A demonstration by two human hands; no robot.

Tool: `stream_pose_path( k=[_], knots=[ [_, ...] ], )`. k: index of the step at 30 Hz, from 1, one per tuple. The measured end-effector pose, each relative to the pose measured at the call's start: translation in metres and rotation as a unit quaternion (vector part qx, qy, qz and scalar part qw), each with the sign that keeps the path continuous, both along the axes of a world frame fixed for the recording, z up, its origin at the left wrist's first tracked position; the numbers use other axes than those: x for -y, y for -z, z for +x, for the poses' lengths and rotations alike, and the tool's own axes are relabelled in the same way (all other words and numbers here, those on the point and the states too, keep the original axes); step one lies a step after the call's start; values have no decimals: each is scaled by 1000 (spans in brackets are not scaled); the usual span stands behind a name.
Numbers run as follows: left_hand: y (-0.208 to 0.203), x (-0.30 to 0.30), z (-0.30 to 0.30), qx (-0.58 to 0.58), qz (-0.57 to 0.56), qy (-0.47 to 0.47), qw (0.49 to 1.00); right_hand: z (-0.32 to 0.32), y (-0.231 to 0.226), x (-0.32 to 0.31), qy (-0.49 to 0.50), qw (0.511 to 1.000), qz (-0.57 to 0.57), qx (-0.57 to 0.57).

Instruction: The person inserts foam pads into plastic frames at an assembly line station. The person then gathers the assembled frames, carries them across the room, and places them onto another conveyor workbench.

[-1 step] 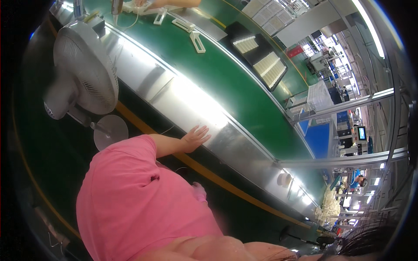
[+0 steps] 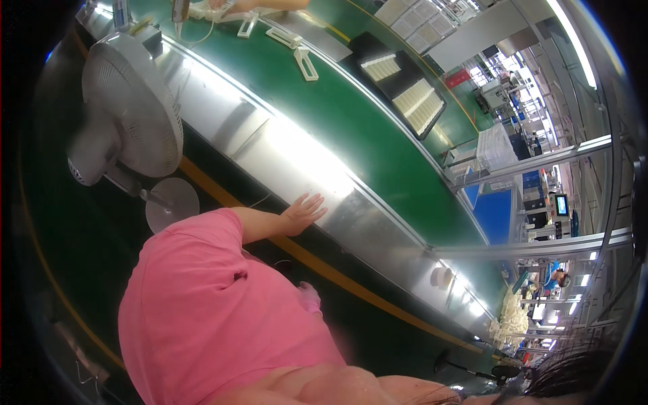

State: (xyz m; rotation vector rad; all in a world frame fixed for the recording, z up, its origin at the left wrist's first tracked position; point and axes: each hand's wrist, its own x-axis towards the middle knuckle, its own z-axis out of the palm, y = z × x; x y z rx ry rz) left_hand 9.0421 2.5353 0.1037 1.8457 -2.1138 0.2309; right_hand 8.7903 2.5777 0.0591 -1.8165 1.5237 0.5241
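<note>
My left hand (image 2: 304, 214) lies palm down on the shiny metal ledge (image 2: 270, 158) along the near side of a green conveyor belt (image 2: 378, 148). Its fingers are stretched and a little apart, and nothing is in them. Past the front of my pink shirt (image 2: 223, 310), low beside the belt, shows a small pale pink shape that looks like part of my right hand (image 2: 309, 297). Its fingers are mostly hidden, so I cannot make out their pose or any object there.
A grey standing fan (image 2: 131, 101) is at the left. At the far top, another person's forearm (image 2: 270, 4) reaches over white plastic frames (image 2: 307, 64) near a hanging handheld tool (image 2: 180, 13). Black trays with cream strips (image 2: 418, 108) lie beyond the belt; metal posts cross at right.
</note>
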Motion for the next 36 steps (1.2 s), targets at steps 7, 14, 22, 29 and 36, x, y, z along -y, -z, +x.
stream_pose_path(
  k=[7, 14, 22, 29, 36],
  knots=[
    [-5, 1, -2, 9, 28, -4, 1000, -21, 0, -1, 75, 996, -14, 44],
    [-3, -3, -27, -59, 29, -52, 996, -68, 16, -5, 123, 990, 7, 68],
    [30, -7, -177, -160, 153, 248, 943, -177, 36, -15, 227, 971, 32, 66],
    [53, 27, -296, -73, 388, 171, 903, -332, 67, -46, 439, 882, 87, 147],
    [89, 71, -386, 28, 403, 142, 904, -434, 55, -83, 711, 629, 109, 294]
  ],
)
